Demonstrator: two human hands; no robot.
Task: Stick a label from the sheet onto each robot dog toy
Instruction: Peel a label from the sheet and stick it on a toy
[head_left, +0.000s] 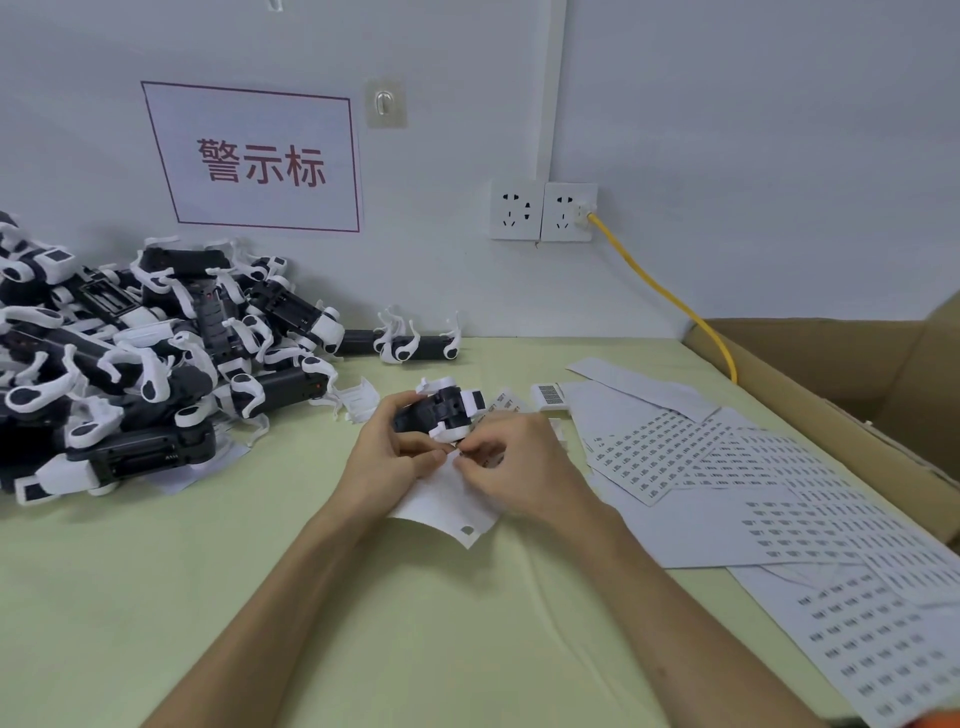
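My left hand (387, 452) grips a black and white robot dog toy (447, 410) just above the table, at the middle of the view. The same hand also holds the top edge of a nearly bare white label sheet (441, 501) that hangs below the toy. My right hand (511, 467) pinches at that top edge with thumb and fingertips, right under the toy. Whether a label is between its fingertips is too small to tell.
A large heap of robot dog toys (130, 353) fills the left of the pale green table (311, 597), with one more toy (410, 344) by the wall. Several printed label sheets (779, 499) spread across the right. An open cardboard box (831, 374) and a yellow cable (670, 301) lie far right.
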